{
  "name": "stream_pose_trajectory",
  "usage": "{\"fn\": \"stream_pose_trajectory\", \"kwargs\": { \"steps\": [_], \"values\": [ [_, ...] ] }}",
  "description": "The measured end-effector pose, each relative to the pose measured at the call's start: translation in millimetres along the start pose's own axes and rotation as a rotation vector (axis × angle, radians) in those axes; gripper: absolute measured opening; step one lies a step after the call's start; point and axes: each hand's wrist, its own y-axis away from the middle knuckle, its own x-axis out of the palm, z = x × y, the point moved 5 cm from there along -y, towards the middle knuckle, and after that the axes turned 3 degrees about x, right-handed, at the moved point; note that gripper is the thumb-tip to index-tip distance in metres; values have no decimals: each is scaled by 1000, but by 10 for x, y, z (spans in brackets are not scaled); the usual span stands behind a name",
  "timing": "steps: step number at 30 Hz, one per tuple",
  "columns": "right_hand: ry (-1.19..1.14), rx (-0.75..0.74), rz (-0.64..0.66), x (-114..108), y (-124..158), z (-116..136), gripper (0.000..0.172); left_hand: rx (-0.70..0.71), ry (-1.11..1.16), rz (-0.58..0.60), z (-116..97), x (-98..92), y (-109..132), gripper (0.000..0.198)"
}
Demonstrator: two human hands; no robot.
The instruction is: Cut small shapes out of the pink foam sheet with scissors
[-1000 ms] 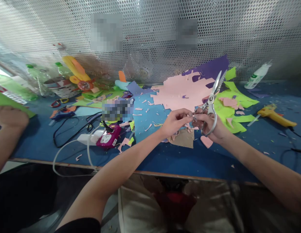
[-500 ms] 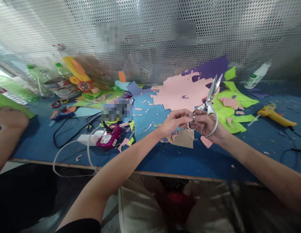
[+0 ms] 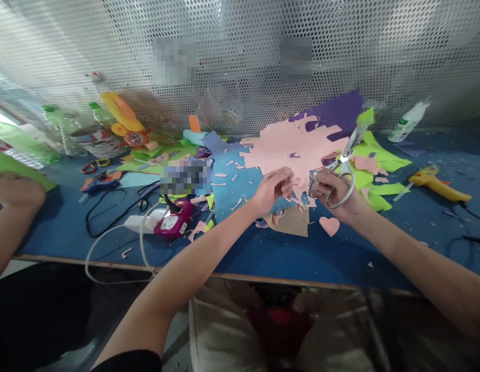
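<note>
My right hand (image 3: pixel 335 191) holds a pair of scissors (image 3: pixel 346 155) by its metal handles, blades pointing up and away, slightly apart. To its left, my left hand (image 3: pixel 273 190) hovers above the blue sheet with its fingers curled in; whatever they may hold is hidden. A large pink paper sheet (image 3: pixel 290 144) with a ragged cut edge lies just beyond both hands. Below my right hand, a pink paper heart (image 3: pixel 328 226) rests on the blue table (image 3: pixel 255 258). Small pink scraps are scattered on the light blue sheet (image 3: pixel 228 199) and a brown piece (image 3: pixel 296 222).
A yellow glue gun (image 3: pixel 439 184) and a white bottle (image 3: pixel 410 121) are on the right. Green paper (image 3: pixel 383 157) lies behind the scissors. On the left are a purple power adapter (image 3: pixel 173 219) with cables, plastic bottles (image 3: pixel 61 126) and another person's hand (image 3: pixel 17 188).
My hands have parted: the left has drawn back to the left, the right has shifted slightly right with the scissors. The pink heart, partly covered before, now shows whole.
</note>
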Motion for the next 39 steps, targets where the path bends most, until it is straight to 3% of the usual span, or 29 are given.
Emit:
{"fn": "stream_pose_trajectory", "kwargs": {
  "steps": [3, 6, 9, 18, 22, 27, 34, 39],
  "values": [
    [51, -46, -18, -40, -18, -14, 34, 196, -262, -208, -53, -140, -30, 26],
    [87, -63, -47, -74, -33, -36, 32, 278, -490, -287, -79, -194, -22, 24],
    [135, -75, -79, -97, -32, -51, 32, 268, -596, -229, -84, -157, -4, 38],
    [439, -185, -196, 56, 126, 92, 34, 270, -711, 19, -113, 69, 49, 33],
    [437, -271, -214, 79, 140, 129, 31, 287, -652, -16, -106, 13, 31, 32],
    [450, -232, -191, 50, 123, 85, 28, 289, -548, -93, -83, -59, 8, 32],
    [441, -255, -204, 34, 109, 80, 24, 226, -565, 7, -4, 24, 37, 29],
    [469, -286, -197, 6, 105, 76, 18, 239, -544, -65, -11, -23, 39, 32]
  ]
}}
